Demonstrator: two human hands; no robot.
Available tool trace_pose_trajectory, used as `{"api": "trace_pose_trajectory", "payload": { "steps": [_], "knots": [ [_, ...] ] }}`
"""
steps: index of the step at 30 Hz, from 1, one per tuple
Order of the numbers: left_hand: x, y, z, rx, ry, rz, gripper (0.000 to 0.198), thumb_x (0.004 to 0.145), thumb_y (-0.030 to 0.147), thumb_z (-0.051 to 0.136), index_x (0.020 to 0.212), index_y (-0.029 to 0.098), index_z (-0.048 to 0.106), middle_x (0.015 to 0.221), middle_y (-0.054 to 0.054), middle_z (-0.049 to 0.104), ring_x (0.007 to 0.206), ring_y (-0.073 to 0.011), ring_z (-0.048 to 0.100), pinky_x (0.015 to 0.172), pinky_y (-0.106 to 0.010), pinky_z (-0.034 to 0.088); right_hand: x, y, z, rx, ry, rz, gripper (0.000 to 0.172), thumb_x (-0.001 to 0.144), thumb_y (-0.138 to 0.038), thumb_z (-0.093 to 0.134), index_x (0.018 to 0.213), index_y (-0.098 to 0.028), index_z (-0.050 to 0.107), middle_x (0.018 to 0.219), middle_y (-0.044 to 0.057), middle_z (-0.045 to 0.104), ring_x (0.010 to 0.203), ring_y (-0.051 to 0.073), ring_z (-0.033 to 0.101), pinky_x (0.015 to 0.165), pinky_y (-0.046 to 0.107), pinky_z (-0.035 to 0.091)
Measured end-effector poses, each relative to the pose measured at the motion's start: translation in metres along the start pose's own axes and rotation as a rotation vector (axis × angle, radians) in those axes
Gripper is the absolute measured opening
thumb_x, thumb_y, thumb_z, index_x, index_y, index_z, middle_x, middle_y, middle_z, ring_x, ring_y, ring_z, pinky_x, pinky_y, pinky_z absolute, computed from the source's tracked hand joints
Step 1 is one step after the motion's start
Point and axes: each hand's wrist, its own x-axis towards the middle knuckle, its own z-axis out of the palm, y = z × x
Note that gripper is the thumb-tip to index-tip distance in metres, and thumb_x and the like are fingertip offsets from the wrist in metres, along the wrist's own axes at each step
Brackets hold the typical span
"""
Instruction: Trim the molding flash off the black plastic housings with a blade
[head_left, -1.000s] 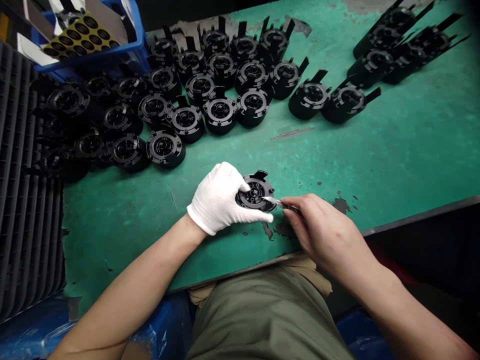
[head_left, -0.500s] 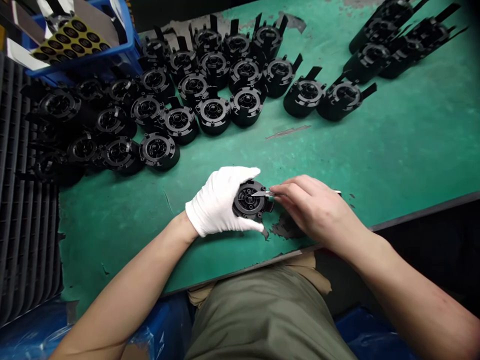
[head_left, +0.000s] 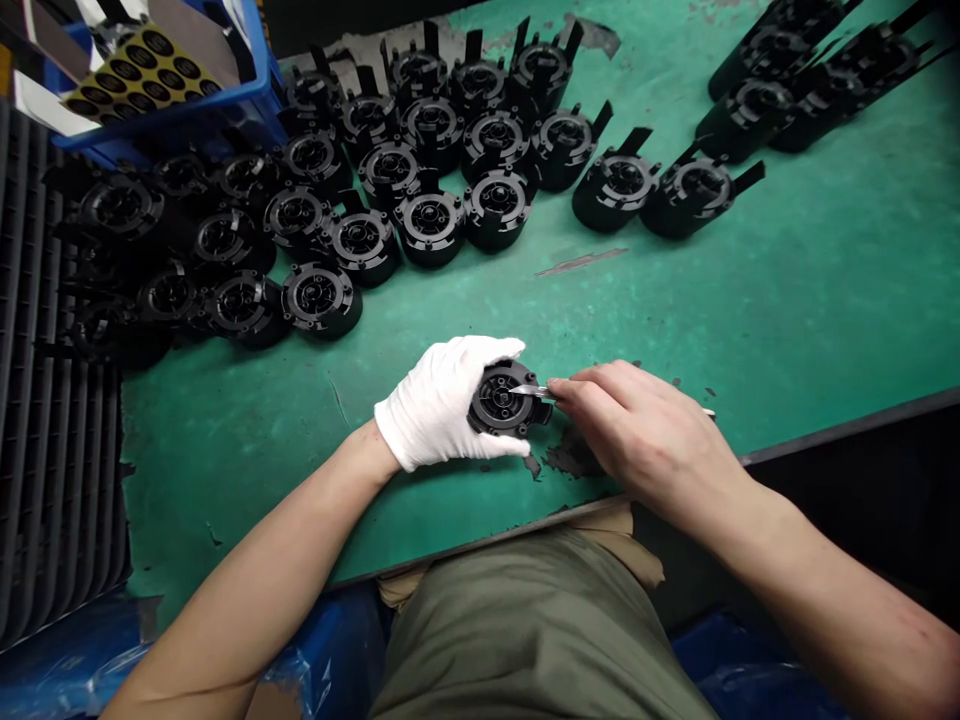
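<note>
My left hand (head_left: 442,405), in a white glove, is closed round a round black plastic housing (head_left: 501,398) at the middle of the green table. Thumb and fingers wrap its left side, and its ribbed round face looks up at me. Bare and to the right of it, my right hand (head_left: 637,415) grips a slim knife with a pointed metal blade (head_left: 531,391). The blade lies over the housing's face, its tip near the centre; I cannot tell whether it touches. Most of the knife's handle is hidden by my fingers.
Many like black housings (head_left: 360,245) stand crowded on the green table (head_left: 675,320) at the back left, with another group (head_left: 750,115) at the back right. A blue bin (head_left: 255,110) holds a sheet of round stickers (head_left: 142,75). A dark ribbed rack (head_left: 52,400) borders the left.
My right hand and the knife have shifted slightly right and down, the blade still over the housing's face. The left hand keeps its hold.
</note>
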Motion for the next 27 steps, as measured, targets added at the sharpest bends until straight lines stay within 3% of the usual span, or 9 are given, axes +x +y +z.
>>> {"api": "trace_pose_trajectory", "payload": {
  "steps": [11, 19, 27],
  "knots": [
    [0.0, 0.0, 0.001, -0.017, -0.015, -0.038, 0.106, 0.08, 0.086, 0.083, 0.156, 0.019, 0.051, 0.147, -0.021, 0.071, 0.137, -0.0406, 0.071, 0.118, -0.057, 0.057, 0.004, -0.001, -0.009, -0.06, 0.002, -0.06, 0.025, 0.107, -0.003, 0.056, 0.127, -0.011, 0.067, 0.101, 0.011, 0.073, 0.085, 0.023, 0.057, 0.076, 0.035, 0.047],
    [0.0, 0.0, 0.0, -0.005, 0.025, 0.019, 0.104, 0.083, 0.086, 0.08, 0.155, 0.017, 0.05, 0.144, -0.022, 0.072, 0.133, -0.0388, 0.073, 0.114, -0.054, 0.059, 0.007, 0.017, -0.009, -0.05, -0.041, -0.164, 0.023, 0.109, -0.005, 0.055, 0.128, -0.01, 0.066, 0.103, 0.011, 0.074, 0.089, 0.022, 0.06, 0.077, 0.034, 0.049],
    [0.001, 0.0, -0.001, -0.016, -0.002, 0.005, 0.103, 0.081, 0.083, 0.084, 0.154, 0.019, 0.051, 0.145, -0.021, 0.071, 0.135, -0.0392, 0.072, 0.115, -0.055, 0.058, 0.007, 0.022, -0.01, 0.045, -0.104, -0.153, 0.026, 0.109, -0.01, 0.052, 0.126, -0.018, 0.069, 0.102, 0.009, 0.074, 0.088, 0.022, 0.063, 0.078, 0.036, 0.048]
  ]
}}
